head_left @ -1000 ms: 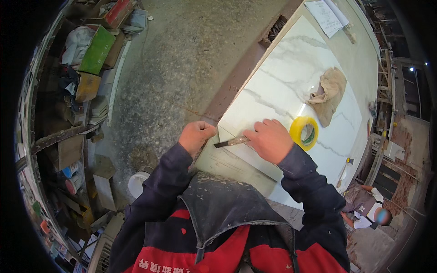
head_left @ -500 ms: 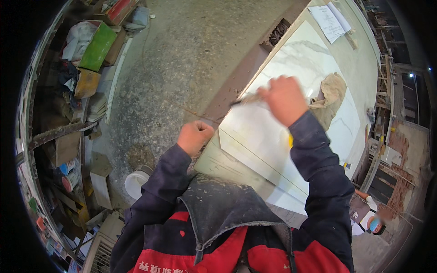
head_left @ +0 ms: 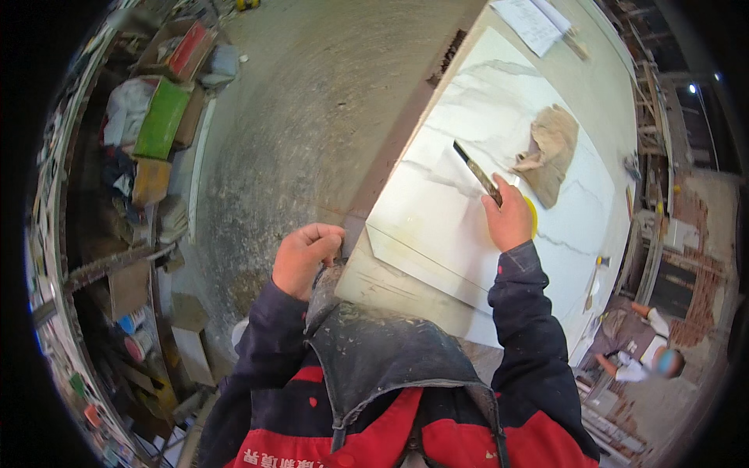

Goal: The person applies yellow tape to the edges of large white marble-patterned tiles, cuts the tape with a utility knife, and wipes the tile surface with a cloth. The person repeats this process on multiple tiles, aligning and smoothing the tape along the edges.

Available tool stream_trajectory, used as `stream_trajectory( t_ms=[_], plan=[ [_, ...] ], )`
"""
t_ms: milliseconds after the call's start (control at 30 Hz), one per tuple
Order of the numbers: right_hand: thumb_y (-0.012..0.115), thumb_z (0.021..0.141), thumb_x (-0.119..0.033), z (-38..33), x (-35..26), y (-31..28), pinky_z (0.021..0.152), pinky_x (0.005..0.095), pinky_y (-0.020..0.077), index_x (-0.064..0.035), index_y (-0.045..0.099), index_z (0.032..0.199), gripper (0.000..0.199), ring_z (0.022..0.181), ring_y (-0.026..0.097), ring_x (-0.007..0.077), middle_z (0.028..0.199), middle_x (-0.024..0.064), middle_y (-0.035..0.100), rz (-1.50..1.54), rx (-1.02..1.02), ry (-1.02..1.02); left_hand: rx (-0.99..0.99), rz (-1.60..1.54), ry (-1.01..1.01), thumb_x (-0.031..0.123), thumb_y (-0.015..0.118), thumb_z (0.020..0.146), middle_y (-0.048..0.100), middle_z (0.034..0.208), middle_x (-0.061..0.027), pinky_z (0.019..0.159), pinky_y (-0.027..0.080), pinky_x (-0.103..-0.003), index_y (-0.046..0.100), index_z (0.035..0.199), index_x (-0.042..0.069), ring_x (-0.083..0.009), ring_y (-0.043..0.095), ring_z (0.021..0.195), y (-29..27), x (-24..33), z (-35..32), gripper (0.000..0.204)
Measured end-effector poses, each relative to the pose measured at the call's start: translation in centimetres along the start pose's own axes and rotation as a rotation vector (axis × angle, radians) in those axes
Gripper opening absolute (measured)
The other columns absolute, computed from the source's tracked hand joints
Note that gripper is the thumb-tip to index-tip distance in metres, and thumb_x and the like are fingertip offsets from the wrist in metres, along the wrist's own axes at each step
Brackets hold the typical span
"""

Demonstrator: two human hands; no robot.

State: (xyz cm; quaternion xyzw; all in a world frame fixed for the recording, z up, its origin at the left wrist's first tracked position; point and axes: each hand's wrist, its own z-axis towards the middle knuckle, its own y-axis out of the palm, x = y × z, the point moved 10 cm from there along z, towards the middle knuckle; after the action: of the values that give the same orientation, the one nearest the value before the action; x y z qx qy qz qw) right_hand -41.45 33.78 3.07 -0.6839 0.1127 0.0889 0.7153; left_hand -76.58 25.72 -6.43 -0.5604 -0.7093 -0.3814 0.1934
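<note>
"White marbled slab [head_left: 425, 199] here, but where's the black-tipped tool [head_left: 477, 173]?"
"Over the slab, gripped in the right hand [head_left: 510, 217], near the cloth [head_left: 552, 152]."
"And the left hand [head_left: 304, 259]?"
"Curled beside the table [head_left: 382, 279]; I can't tell if it holds anything."

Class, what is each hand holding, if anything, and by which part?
The right hand grips a slim tool by its brownish end. Whether the left hand holds anything cannot be told.
</note>
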Motion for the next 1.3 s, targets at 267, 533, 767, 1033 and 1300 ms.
stream_trajectory(
  t_ms=[267, 533, 767, 1033, 1300],
  plan=[
    [0.070, 0.095, -0.010, -10.5, -8.5, 0.7, 0.077, 0.0261, 0.0531, -0.0022, 0.056, 0.141, 0.048, 0.083, 0.064, 0.0105, 0.094, 0.0044, 0.069, 1.180, -0.333, 0.356, -0.266, 0.234, 0.060, 0.006, 0.065, 0.092, 0.066, 0.089, -0.0022, 0.071, 0.048, -0.025, 0.071, 0.113, -0.004, -0.0097, 0.058, 0.077, 8.2, 3.1, -2.1, 0.024],
    [0.071, 0.096, -0.010, -14.7, -6.8, -0.1, 0.076, 0.0260, 0.0526, 0.0008, 0.067, 0.113, 0.020, 0.085, 0.062, 0.0078, 0.093, 0.0046, 0.070, 1.474, -0.024, 0.443, -0.591, 0.575, 0.258, 0.002, 0.064, 0.090, 0.060, 0.088, -0.0011, 0.074, 0.043, -0.024, 0.070, 0.109, -0.003, -0.0090, 0.053, 0.080, 16.8, 1.7, -4.5, 0.020],
    [0.072, 0.093, -0.012, -20.4, -0.2, -2.4, 0.077, 0.0268, 0.0523, 0.0014, 0.067, 0.105, 0.019, 0.085, 0.063, 0.0100, 0.091, 0.0050, 0.070, 1.466, 0.179, 0.463, -0.732, 0.739, 0.373, 0.006, 0.065, 0.093, 0.059, 0.094, 0.0003, 0.080, 0.043, -0.024, 0.070, 0.110, -0.002, -0.0091, 0.052, 0.087, 24.4, -0.9, -8.6, 0.019],
    [0.068, 0.092, -0.016, -27.3, 9.5, -7.7, 0.072, 0.0342, 0.0531, 0.0014, 0.068, 0.101, 0.019, 0.076, 0.066, 0.0216, 0.085, 0.0129, 0.069, 1.255, 0.319, 0.269, -0.743, 0.900, 0.545, 0.001, 0.064, 0.092, 0.061, 0.094, -0.0030, 0.080, 0.045, -0.025, 0.069, 0.113, -0.003, -0.0120, 0.056, 0.087, 33.6, -7.3, -13.1, 0.022],
    [0.066, 0.094, -0.012, -35.8, 18.9, -10.0, 0.074, 0.0302, 0.0515, 0.0010, 0.069, 0.100, 0.014, 0.081, 0.063, 0.0142, 0.088, 0.0080, 0.068, 1.332, 0.432, 0.434, -0.775, 0.807, 0.395, -0.002, 0.064, 0.092, 0.063, 0.102, -0.0068, 0.084, 0.049, -0.026, 0.066, 0.125, -0.003, -0.0135, 0.060, 0.092, 42.1, -15.2, -18.7, 0.033]
  ],
)
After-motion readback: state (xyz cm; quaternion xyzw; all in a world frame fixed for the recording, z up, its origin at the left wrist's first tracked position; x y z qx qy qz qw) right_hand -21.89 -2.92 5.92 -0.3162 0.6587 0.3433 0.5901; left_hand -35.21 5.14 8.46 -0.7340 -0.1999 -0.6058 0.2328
